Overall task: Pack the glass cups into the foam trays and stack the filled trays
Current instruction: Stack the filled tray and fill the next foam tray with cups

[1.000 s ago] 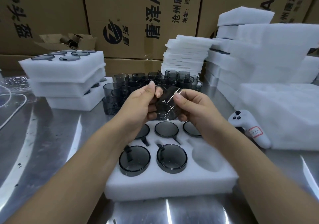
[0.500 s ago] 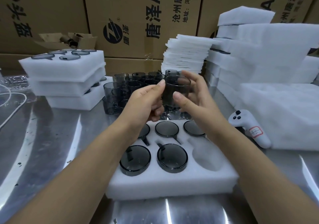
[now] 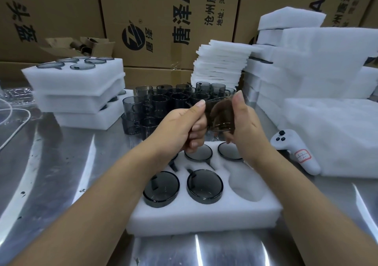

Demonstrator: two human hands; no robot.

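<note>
Head view, hands: The left hand [image 3: 180, 126] and the right hand [image 3: 245, 126] both hold one dark glass cup [image 3: 221, 116]. The fingers curl round it from each side.

Head view, cup: It is up in the air and tipped over. It hangs above the far edge of the front foam tray [image 3: 204, 218], near the middle of the picture.

Head view, done: Five packed cups [image 3: 204, 186] sit in the front tray. A stack of filled trays [image 3: 77, 95] stands at 10 o'clock on the metal table [image 3: 61, 173].

Head view, left to do: One empty hole [image 3: 244, 186] shows at 4 o'clock in the front tray. I think the held cup goes there. Then that tray needs stacking. Many loose cups [image 3: 163, 102] wait at 12 o'clock. More white foam [image 3: 327, 61] is piled at 2 o'clock.

Head view, hard to see: The left arm covers part of the far-left cup in the tray. The lower trays in the stack show only bits of cups, so I cannot tell if they are full. The loose cups crowd together, so I cannot count them.
</note>
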